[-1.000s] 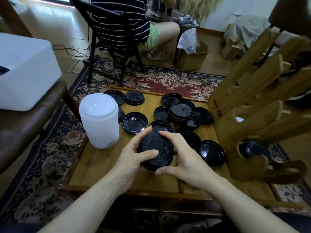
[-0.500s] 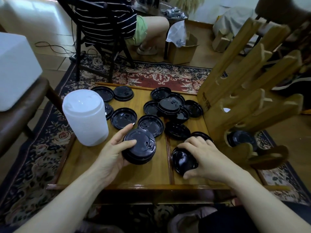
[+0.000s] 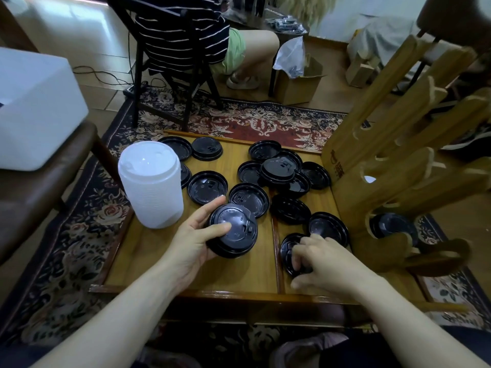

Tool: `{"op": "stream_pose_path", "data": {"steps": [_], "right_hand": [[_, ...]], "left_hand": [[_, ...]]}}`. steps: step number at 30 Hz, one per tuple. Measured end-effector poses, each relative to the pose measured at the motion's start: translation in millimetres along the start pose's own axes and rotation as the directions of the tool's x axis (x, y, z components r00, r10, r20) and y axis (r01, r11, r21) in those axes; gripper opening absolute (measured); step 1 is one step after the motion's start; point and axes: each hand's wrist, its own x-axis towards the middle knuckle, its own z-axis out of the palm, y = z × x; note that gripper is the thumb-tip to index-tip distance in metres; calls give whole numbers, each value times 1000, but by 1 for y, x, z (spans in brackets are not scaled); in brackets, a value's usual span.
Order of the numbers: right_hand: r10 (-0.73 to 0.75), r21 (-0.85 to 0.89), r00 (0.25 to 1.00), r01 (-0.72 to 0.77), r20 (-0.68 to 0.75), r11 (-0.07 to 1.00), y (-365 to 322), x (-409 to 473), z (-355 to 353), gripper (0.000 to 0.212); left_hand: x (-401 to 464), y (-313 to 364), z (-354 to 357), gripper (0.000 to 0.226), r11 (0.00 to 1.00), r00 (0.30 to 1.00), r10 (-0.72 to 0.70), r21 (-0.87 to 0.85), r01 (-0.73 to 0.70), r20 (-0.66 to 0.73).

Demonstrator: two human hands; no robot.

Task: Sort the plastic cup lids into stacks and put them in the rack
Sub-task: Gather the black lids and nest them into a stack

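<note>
My left hand (image 3: pixel 195 239) grips a short stack of black lids (image 3: pixel 235 231) tilted above the wooden table (image 3: pixel 148 251), thumb across the top lid. My right hand (image 3: pixel 322 257) lies over a single black lid (image 3: pixel 288 245) on the table near the front edge, fingers curled onto its rim. Several loose black lids (image 3: pixel 248 199) lie scattered across the middle and back of the table. A tall stack of white lids (image 3: pixel 151 183) stands at the left. The wooden rack (image 3: pixel 385 160) stands at the right, with black lids (image 3: pixel 393 225) in its lowest slot.
A person in a striped shirt sits on a dark chair (image 3: pixel 170 62) beyond the table. A white box (image 3: pixel 34 107) rests on a brown seat at the left. A cardboard box (image 3: pixel 295 83) sits on the floor behind. A patterned rug (image 3: pixel 74 235) surrounds the table.
My right hand left the stack, moved right and came down on a single lid near the front edge. My left hand kept the stack and tilted it.
</note>
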Motion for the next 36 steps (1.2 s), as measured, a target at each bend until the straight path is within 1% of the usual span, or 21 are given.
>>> {"op": "stream_pose_path", "data": {"steps": [3,5,7,8,9,10,12,14,17,19,20,21,22,24,25,27,28,29,32,36], "right_hand": [[-4,43,1000,5,-11,999,0,2,3,17],[19,130,999,-14,-38,991,0,4,-2,12],[73,275,990,-38,-119,961,0,3,-10,10],[98,377,981,-27,-170,926,-1,3,-14,10],[114,494,969,10,-221,870,-2,2,-19,10],[119,607,956,71,-268,792,-4,2,-23,10],[132,782,932,199,-337,591,-10,1,-31,7],[191,891,920,254,-343,376,-14,2,-36,8],[275,961,921,256,-276,108,-17,8,-38,9],[259,966,944,236,-202,-105,-19,11,-37,13],[235,957,958,214,-166,-196,-21,13,-37,20],[209,950,969,185,-134,-252,-23,15,-36,26],[188,949,976,158,-108,-273,-26,16,-34,30],[179,960,981,122,-78,-253,-30,19,-32,30],[193,971,978,115,-74,-208,-31,20,-30,27],[234,993,968,109,-94,-53,-34,20,-29,23],[253,995,962,104,-101,1,-35,21,-28,22],[270,995,958,93,-95,20,-36,22,-28,21],[306,998,950,58,-62,22,-38,23,-25,19],[306,992,949,43,-77,115,-40,23,-22,19]], "left_hand": [[1,0,-1,64,1000,1000,-1,-7,1,-8],[2,0,0,64,1000,1000,-3,-15,3,-15],[2,-1,0,63,1000,1000,-1,-26,0,-26],[3,-1,0,62,1000,999,2,-29,-3,-33],[3,-2,-1,60,999,999,5,-32,-7,-39],[4,-2,-2,58,999,999,9,-38,-11,-45],[5,-3,-3,57,999,998,21,-49,-24,-54],[6,-3,-1,61,997,997,33,-74,-38,-67],[6,-1,0,63,992,996,46,-111,-54,-75],[5,-1,2,61,992,996,53,-109,-61,-73],[4,0,4,60,993,996,56,-105,-63,-67],[3,0,5,58,993,997,57,-102,-63,-58],[2,1,7,56,992,997,57,-107,-62,-50],[0,3,11,53,990,998,51,-128,-56,-42],[-1,4,12,53,990,998,48,-132,-52,-40],[-2,4,15,54,991,998,44,-125,-49,-45],[-2,4,15,54,991,998,44,-126,-50,-51],[-2,4,16,54,989,997,44,-137,-51,-58],[-2,4,15,55,985,996,50,-160,-60,-67],[-1,1,15,54,988,997,56,-139,-64,-60]]}}
